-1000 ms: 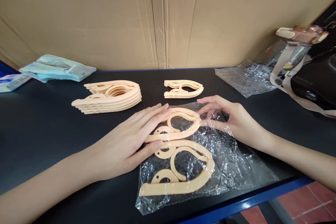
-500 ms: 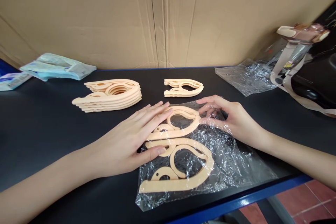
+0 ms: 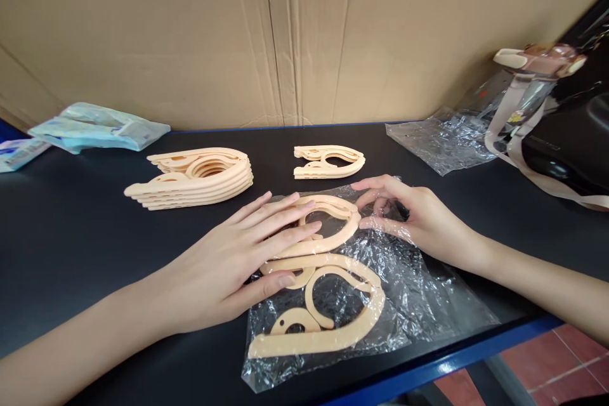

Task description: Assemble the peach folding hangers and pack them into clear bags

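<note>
Two peach plastic hangers lie on the black table, the near hanger [image 3: 333, 311] inside a clear plastic bag [image 3: 419, 292]. The far hanger [image 3: 340, 228] sits at the bag's mouth. My left hand [image 3: 247, 254] lies flat with fingers stretched over the far hanger's left part, thumb touching the near hanger. My right hand [image 3: 413, 216] pinches the bag's edge at the far hanger's right tip. A stack of several like hangers [image 3: 195, 177] lies to the left, and a smaller pile [image 3: 328, 162] further back.
A cardboard wall [image 3: 304, 32] stands behind the table. Blue-green packets [image 3: 95, 127] lie at the back left. Crumpled clear bags [image 3: 442, 139] and a black bag with beige straps [image 3: 561, 139] sit at the right. The table's blue front edge [image 3: 451, 361] runs close by.
My left hand has slid a little further right over the far hanger. The view has shifted slightly; my right hand keeps its pinch on the bag.
</note>
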`<state>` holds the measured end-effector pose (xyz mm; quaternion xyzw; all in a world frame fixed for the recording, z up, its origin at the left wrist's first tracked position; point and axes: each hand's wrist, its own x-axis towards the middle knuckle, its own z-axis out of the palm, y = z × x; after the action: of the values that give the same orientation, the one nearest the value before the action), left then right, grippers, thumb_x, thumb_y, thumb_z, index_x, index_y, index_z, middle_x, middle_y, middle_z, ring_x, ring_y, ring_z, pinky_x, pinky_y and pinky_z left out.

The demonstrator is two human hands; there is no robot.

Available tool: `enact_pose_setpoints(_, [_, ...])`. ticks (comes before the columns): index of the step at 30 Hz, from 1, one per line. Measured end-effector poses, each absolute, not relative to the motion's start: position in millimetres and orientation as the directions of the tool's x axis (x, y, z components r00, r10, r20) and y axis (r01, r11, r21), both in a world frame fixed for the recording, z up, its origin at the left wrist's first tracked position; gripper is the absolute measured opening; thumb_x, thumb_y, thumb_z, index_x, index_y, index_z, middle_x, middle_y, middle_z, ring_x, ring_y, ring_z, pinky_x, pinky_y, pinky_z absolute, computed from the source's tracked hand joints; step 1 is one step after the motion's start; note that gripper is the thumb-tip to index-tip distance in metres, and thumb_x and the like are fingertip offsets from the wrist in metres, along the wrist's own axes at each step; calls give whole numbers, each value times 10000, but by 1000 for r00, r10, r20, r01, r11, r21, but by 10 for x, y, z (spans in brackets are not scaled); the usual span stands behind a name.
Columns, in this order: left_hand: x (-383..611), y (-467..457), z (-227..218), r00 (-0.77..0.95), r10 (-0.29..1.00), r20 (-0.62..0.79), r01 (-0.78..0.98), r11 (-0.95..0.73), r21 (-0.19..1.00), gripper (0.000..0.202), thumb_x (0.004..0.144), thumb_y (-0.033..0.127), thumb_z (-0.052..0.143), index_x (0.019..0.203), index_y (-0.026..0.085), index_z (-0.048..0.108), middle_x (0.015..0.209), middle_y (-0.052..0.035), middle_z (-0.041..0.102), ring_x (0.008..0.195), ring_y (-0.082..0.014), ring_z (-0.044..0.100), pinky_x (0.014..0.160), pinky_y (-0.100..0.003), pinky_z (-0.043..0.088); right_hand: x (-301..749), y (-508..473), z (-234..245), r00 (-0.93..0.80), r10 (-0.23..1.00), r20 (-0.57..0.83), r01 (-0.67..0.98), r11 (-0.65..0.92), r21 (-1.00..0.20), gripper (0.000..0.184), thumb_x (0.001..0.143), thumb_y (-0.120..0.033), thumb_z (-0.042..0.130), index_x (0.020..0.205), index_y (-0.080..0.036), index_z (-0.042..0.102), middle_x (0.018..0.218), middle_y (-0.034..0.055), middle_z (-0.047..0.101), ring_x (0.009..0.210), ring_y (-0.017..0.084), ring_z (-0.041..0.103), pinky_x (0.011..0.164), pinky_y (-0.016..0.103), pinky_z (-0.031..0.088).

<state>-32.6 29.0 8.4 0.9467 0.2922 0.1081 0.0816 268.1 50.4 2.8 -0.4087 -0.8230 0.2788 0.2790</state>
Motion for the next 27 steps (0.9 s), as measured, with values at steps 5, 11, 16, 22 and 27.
enact_pose_setpoints(5, [-335,289,80,800,587,127,546,-799,253,596,999,577,404,1540,357,286,1609,36,313,1496,-247,253,1249,-460,157,2807,511,177,-488,836,252,593,529,-607,379,890,-207,541,1267,-226,511,929,8,741,718,157,651,700,326,523])
enact_pose_setpoints(11, [-348,290,72,806,576,132,532,-805,264,650,983,624,389,1552,341,250,1627,22,274,1504,-251,227,1249,-467,140,2990,781,392,-377,837,396,697,538,-475,247,909,-256,521,1146,-220,578,897,51,721,820,217,675,771,383,523])
enact_pose_setpoints(16, [-345,292,68,813,564,141,520,-814,260,658,981,626,389,1558,353,225,1623,12,288,1498,-272,245,1244,-489,157,2853,1249,435,-603,705,373,616,708,-345,444,894,-487,599,1223,-189,588,1212,109,666,1073,272,633,950,458,503])
enact_pose_setpoints(22, [-345,267,65,806,576,136,539,-809,233,659,990,632,350,1560,327,226,1627,11,275,1512,-247,199,1250,-465,125,2576,1586,362,-735,648,197,598,758,-262,830,766,-604,696,1427,-166,450,1431,164,537,1278,353,525,1062,550,413])
enact_pose_setpoints(27, [-345,268,79,821,562,102,532,-817,221,680,990,647,320,1560,286,239,1637,-1,244,1521,-235,162,1253,-447,99,2491,1633,301,-725,670,157,625,737,-257,850,747,-509,721,1452,-147,413,1255,144,635,1125,330,606,991,519,454])
